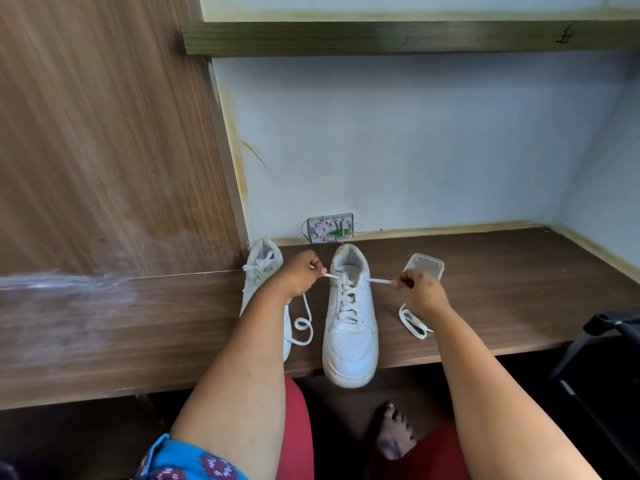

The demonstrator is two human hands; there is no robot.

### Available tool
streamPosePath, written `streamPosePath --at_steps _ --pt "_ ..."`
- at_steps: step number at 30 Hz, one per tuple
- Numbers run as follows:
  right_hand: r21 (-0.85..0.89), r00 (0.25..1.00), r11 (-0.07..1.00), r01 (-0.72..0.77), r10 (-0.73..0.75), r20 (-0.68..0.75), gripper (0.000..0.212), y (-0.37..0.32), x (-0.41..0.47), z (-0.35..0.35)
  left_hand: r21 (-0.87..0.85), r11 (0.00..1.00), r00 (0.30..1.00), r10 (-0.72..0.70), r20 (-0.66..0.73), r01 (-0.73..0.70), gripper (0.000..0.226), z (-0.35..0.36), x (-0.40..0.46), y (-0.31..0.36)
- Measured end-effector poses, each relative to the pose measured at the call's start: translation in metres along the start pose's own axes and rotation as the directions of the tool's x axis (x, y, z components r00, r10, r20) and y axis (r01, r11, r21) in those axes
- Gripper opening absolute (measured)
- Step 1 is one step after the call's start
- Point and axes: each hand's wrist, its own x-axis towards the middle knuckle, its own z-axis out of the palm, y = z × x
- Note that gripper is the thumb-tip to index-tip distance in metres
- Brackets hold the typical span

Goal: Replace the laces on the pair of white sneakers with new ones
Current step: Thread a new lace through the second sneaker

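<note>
While the laced sneaker [349,320] stood at table [502,289] centre, toe over the near edge, left hand [299,277] pinched its lace [348,299] end at ten o'clock, right hand [417,291] pinched the two o'clock end; the second sneaker [261,268] lay at nine o'clock.

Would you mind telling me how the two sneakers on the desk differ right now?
The middle sneaker is fully in view, its lace ends pulled sideways by the left hand and right hand. The left sneaker sits untouched, partly hidden behind the left forearm, its lace lying loose. Both are white, toes toward the person.
</note>
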Motion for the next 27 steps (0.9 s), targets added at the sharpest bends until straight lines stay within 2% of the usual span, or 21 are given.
streamPosePath --at_steps 3,6,8,12,17,21,24,25,26,27 --pt "-0.012 1.000 1.000 0.023 -0.022 0.011 0.021 -0.004 -0.001 0.006 0.097 0.995 0.999 -0.007 0.045 0.003 0.009 -0.005 -0.003 -0.001" --pt "0.014 0.994 0.994 0.107 -0.107 0.026 0.024 -0.011 -0.004 0.021 0.199 0.980 0.991 -0.052 0.125 0.026 0.032 0.000 -0.004 0.002" --pt "0.035 0.991 0.991 0.130 -0.131 0.027 0.020 -0.019 -0.008 0.029 0.154 0.987 0.985 -0.072 0.157 0.048 0.039 0.009 -0.005 0.007" --pt "0.066 0.987 0.985 0.159 -0.158 -0.018 0.018 -0.025 -0.009 0.032 0.127 0.992 0.992 -0.027 0.123 0.011 0.032 0.018 -0.003 0.009" --pt "0.142 0.993 0.985 0.102 -0.092 -0.071 0.021 -0.023 -0.006 0.029 0.168 0.983 0.996 0.069 0.055 -0.077 0.017 0.010 -0.003 0.008" --pt "0.122 0.995 0.989 0.077 -0.070 -0.065 0.021 -0.029 -0.008 0.027 0.192 0.980 0.997 0.032 0.070 -0.045 0.021 0.007 -0.006 0.007" --pt "0.003 0.996 0.999 -0.046 0.046 0.081 0.027 -0.034 -0.009 0.014 0.277 0.961 0.984 -0.032 0.175 -0.019 0.025 -0.005 -0.013 0.013" --pt "0.040 0.982 0.993 -0.108 0.101 0.157 0.032 -0.035 -0.010 0.008 0.312 0.950 0.973 -0.066 0.222 -0.007 0.026 -0.013 -0.017 0.015" --pt "0.205 0.946 0.953 -0.224 0.162 0.281 0.033 -0.037 -0.013 0.002 0.336 0.942 0.962 -0.091 0.259 -0.001 0.026 -0.023 -0.024 0.020" --pt "0.430 0.872 0.810 -0.399 0.190 0.451 0.032 -0.042 -0.018 -0.003 0.343 0.939 0.953 -0.112 0.281 0.009 0.026 -0.034 -0.029 0.023"
